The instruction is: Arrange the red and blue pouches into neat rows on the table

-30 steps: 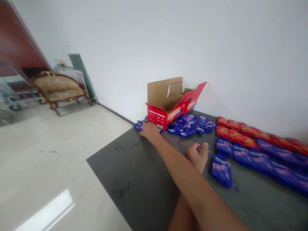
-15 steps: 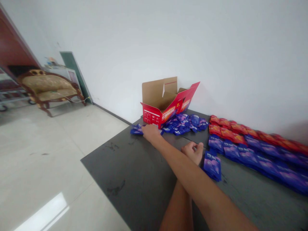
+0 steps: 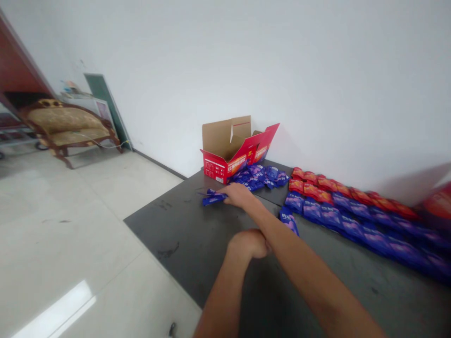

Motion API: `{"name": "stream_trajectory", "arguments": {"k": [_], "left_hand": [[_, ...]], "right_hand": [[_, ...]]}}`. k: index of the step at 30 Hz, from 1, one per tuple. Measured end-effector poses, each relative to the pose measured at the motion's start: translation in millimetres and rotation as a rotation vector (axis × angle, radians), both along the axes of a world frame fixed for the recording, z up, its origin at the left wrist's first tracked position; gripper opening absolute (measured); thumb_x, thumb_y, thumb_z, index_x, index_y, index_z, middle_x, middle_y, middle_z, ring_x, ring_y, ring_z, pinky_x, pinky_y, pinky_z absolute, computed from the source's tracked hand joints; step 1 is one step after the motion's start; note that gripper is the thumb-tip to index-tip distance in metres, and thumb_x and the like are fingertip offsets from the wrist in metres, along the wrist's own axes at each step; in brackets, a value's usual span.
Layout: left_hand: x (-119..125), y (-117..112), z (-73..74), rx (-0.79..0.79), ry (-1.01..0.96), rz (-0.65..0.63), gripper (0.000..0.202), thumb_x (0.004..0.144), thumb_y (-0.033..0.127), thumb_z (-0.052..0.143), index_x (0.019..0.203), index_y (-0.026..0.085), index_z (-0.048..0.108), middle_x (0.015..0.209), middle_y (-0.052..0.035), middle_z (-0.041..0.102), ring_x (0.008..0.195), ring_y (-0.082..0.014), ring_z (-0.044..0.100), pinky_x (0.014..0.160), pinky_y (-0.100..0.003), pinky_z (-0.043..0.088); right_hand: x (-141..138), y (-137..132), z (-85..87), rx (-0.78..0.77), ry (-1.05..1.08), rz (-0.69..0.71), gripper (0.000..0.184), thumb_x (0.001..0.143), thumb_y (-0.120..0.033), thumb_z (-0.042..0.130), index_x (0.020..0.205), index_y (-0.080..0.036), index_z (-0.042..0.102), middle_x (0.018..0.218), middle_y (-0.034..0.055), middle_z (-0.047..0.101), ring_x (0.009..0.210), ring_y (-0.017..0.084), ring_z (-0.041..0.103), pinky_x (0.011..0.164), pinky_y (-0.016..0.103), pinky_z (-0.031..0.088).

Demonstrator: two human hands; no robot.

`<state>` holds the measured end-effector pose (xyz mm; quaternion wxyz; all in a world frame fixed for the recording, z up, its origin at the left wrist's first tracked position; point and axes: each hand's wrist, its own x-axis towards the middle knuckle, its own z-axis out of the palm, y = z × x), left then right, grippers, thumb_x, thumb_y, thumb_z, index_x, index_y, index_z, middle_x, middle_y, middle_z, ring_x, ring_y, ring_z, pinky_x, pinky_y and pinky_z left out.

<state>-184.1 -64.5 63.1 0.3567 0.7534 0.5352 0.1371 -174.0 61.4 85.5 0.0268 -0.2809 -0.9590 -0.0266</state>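
Observation:
My right hand [image 3: 237,194] reaches across to the left and is closed on a few small blue packets [image 3: 214,198], held just over the dark table [image 3: 197,234]. My left hand [image 3: 249,242] is curled under my crossing right forearm. Its fingers are mostly hidden, and I cannot see whether anything is in them. A small blue stack of packets [image 3: 289,219] lies beyond my right forearm, which partly covers it. Behind my right hand, a loose pile of blue packets [image 3: 262,176] rests against an open red carton [image 3: 215,169].
Rows of blue packets [image 3: 338,220] and red packets [image 3: 327,183] line the table's right side by the white wall [image 3: 317,84]. A rounded red object [image 3: 439,206] stands at the far right. A carved sofa [image 3: 68,126] stands on the tiled floor, left.
My right hand has drawn the blue packets a little right and off the pile's left edge. My left hand has pulled back toward me, away from the small blue stack. The view has shifted slightly.

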Motion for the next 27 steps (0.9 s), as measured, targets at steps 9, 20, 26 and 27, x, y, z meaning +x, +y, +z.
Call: {"name": "stream_trajectory", "arguments": {"k": [9, 20, 26, 27], "left_hand": [[-93, -16, 47.1, 0.483, 0.249, 0.455, 0.023, 0.082, 0.039, 0.068, 0.102, 0.028, 0.07, 0.119, -0.0049, 0.069, 0.116, -0.031, 0.058, 0.096, -0.044, 0.043], [-116, 14, -6.4, 0.163, 0.268, 0.341, 0.067, 0.071, 0.043, 0.077, 0.134, 0.027, 0.062, 0.124, -0.0073, 0.072, 0.117, -0.0324, 0.065, 0.098, -0.038, 0.046], [-111, 14, -1.9, 0.226, 0.211, 0.331, 0.054, 0.074, 0.024, 0.065, 0.127, 0.026, 0.07, 0.117, -0.0062, 0.075, 0.111, -0.0308, 0.068, 0.095, -0.035, 0.049], [-111, 13, -1.2, 0.228, 0.202, 0.33, 0.052, 0.073, 0.023, 0.064, 0.125, 0.026, 0.071, 0.116, -0.0057, 0.076, 0.11, -0.0304, 0.068, 0.095, -0.034, 0.049]], "right_hand": [[20, -45, -7.1, -0.089, 0.026, -0.191, 0.031, 0.096, -0.026, 0.051, 0.118, -0.02, 0.072, 0.109, 0.0132, 0.075, 0.102, 0.026, 0.07, 0.087, 0.032, 0.05], [50, -56, -20.8, -0.224, 0.375, -0.179, 0.033, 0.084, -0.026, 0.066, 0.116, -0.031, 0.059, 0.107, -0.0007, 0.074, 0.098, 0.022, 0.069, 0.078, 0.027, 0.046], [63, -38, -24.4, -0.482, 0.595, -0.045, 0.046, 0.076, -0.008, 0.07, 0.116, -0.023, 0.055, 0.108, 0.0013, 0.07, 0.095, 0.014, 0.068, 0.081, 0.023, 0.047], [66, -34, -25.1, -0.523, 0.621, -0.041, 0.049, 0.073, -0.005, 0.071, 0.117, -0.022, 0.056, 0.111, 0.0021, 0.069, 0.095, 0.013, 0.067, 0.081, 0.022, 0.047]]}}
